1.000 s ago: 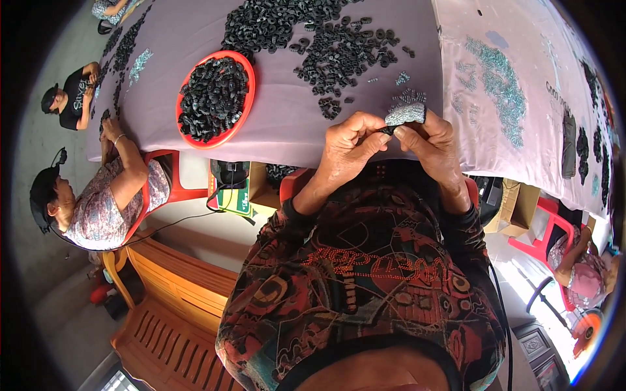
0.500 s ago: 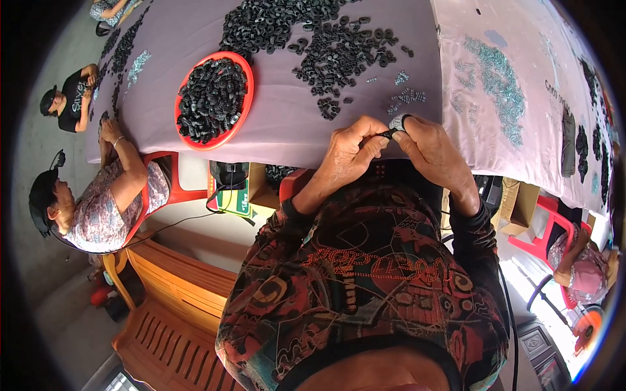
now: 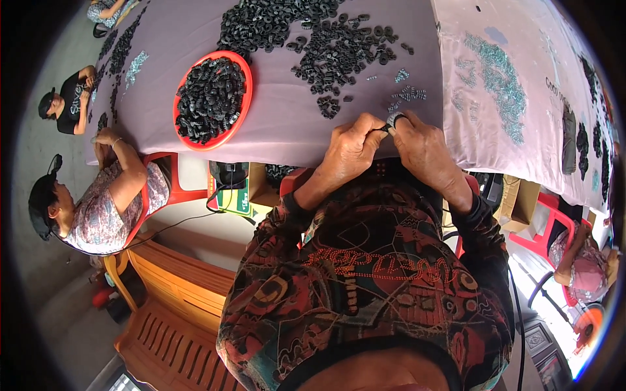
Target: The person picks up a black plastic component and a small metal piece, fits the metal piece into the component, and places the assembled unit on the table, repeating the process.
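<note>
My left hand (image 3: 352, 148) and my right hand (image 3: 422, 151) meet at the table's near edge, fingertips almost touching. Pinched between them is a small black part (image 3: 386, 129), mostly hidden by the fingers. A grey band or cover (image 3: 394, 119) shows at the fingertips of my right hand; whether it is worn or held is unclear. Just beyond lie small clear pieces (image 3: 409, 95) on the purple cloth. Loose black ring-like parts (image 3: 339, 58) spread farther off, with a little cluster of them (image 3: 328, 106) nearest my left hand.
A red basin (image 3: 246, 111) heaped with black parts stands to the left. On the pale cloth at right, clear bluish pieces (image 3: 499, 85) lie scattered. Co-workers sit at the left (image 3: 104, 212) and far right. Behind on the left is a wooden bench (image 3: 176, 326); open cardboard boxes (image 3: 520, 202) stand below the table.
My hands have turned slightly and drawn closer together around the small part. Less of the black part shows between the fingers. My right wrist has shifted a little downward.
</note>
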{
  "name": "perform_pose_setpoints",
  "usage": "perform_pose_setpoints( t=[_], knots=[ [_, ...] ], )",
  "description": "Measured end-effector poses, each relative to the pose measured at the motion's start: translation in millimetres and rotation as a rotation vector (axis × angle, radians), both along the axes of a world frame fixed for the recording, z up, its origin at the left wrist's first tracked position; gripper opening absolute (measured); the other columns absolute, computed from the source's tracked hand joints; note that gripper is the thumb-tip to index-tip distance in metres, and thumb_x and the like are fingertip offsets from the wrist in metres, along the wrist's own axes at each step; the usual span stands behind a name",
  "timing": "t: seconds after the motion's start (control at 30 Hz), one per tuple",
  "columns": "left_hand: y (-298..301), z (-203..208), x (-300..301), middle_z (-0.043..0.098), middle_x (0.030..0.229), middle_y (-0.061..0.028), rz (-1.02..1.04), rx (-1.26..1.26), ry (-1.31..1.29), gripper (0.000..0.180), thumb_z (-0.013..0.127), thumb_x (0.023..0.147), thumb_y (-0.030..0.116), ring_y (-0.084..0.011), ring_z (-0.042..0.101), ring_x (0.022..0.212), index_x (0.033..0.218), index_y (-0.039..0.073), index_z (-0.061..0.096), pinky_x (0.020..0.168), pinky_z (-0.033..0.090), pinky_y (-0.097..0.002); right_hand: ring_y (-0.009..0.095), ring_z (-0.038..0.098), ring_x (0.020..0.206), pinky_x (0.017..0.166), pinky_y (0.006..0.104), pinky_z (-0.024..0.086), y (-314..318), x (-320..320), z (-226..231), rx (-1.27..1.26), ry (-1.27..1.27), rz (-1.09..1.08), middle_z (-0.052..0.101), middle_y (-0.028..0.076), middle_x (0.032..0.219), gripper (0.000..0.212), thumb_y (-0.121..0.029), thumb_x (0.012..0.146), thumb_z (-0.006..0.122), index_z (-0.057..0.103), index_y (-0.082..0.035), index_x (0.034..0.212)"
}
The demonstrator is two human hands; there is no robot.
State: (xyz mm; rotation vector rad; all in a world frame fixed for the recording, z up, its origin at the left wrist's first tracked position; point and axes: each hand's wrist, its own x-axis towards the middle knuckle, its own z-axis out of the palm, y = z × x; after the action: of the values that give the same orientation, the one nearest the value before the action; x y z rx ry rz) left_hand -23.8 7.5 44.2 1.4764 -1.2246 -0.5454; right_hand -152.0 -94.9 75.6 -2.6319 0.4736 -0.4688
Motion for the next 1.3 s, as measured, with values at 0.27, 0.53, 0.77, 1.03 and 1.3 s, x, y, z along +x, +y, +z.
perform_pose_setpoints(
  t=[0.27,0.53,0.77,1.03,1.3],
  knots=[
    [-3.6,-21.3,-12.0,0.06,0.068,-0.0042,0.153,-0.033,0.085,0.006,0.057,0.081,-0.005,-0.0077,0.058,0.06,0.084,-0.001,0.053,0.055,0.048,-0.0216,0.031,0.059,0.06,0.051,0.0368,0.05,5.3,7.5,-18.1,-0.131,0.052,-0.043,0.053,0.016,0.08,0.011,-0.002,0.07,0.054,0.048,0.0,0.079],
    [-5.9,-29.9,-8.4,0.062,0.075,-0.0025,0.109,-0.034,0.46,0.007,0.058,0.08,-0.007,-0.0054,0.055,0.068,0.082,0.0,0.056,0.062,0.047,-0.02,0.032,0.06,0.064,0.053,0.0368,0.051,11.6,9.9,-11.1,-0.112,0.057,-0.067,0.052,0.019,0.083,0.023,-0.012,0.071,0.061,0.047,0.003,0.081],
    [-6.0,-29.7,-6.4,0.062,0.074,-0.0026,0.135,0.046,0.513,0.01,0.059,0.077,-0.01,-0.005,0.055,0.069,0.079,-0.001,0.058,0.062,0.046,-0.0203,0.024,0.059,0.059,0.048,0.0309,0.049,18.3,15.7,-30.6,-0.26,0.051,-0.141,0.05,0.013,0.078,0.024,-0.014,0.068,0.064,0.046,-0.002,0.079],
    [-7.7,-37.8,-6.4,0.062,0.074,-0.003,0.185,0.024,0.478,0.009,0.059,0.078,-0.01,-0.0056,0.055,0.068,0.079,-0.001,0.058,0.061,0.047,-0.0206,0.022,0.058,0.054,0.045,0.0304,0.049,20.5,21.4,-39.1,-0.339,0.044,-0.173,0.049,0.01,0.074,0.014,-0.008,0.069,0.058,0.046,-0.003,0.074],
    [-7.4,-40.9,-5.6,0.062,0.073,-0.0025,0.2,0.005,0.47,0.009,0.058,0.078,-0.01,-0.0055,0.055,0.068,0.08,-0.001,0.058,0.06,0.047,-0.0205,0.021,0.057,0.051,0.044,0.0304,0.048,23.1,23.4,-43.9,-0.333,0.028,-0.187,0.048,0.01,0.071,0.013,-0.008,0.069,0.058,0.046,-0.004,0.073]
  ],
)
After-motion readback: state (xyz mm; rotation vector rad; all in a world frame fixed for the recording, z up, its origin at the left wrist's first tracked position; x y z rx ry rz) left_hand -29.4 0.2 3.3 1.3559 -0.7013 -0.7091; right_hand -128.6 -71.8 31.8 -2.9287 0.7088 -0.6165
